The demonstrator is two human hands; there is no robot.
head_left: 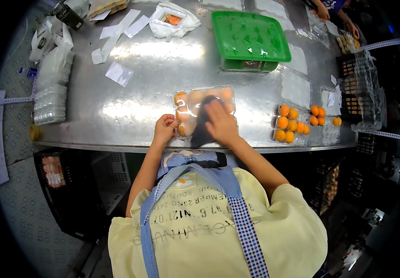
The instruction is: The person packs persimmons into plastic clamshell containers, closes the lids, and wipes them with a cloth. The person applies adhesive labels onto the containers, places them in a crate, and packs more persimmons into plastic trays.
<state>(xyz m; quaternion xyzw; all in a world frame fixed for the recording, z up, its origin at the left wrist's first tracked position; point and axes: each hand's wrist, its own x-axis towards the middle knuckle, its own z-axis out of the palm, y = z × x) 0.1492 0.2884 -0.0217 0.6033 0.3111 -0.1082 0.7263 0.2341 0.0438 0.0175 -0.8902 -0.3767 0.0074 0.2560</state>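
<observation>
In front of me on the metal table sits a clear plastic clamshell box (231,110) with round orange fruit (180,98) inside. My left hand (164,131) has its fingers curled against the box's left edge, gripping it. Over the lid lies a dark cloth (202,132), partly smeared by motion. My right hand (222,123) presses on that cloth with its fingers stretched out flat. Part of the fruit is hidden beneath the cloth and the hand.
An open clear tray of orange fruit (289,124) stands to the right. Farther back is a green plastic basket (251,37). Stacked clear boxes (51,99) line the left edge. A black crate (65,194) stands below. Another person's hands (323,11) show at top right.
</observation>
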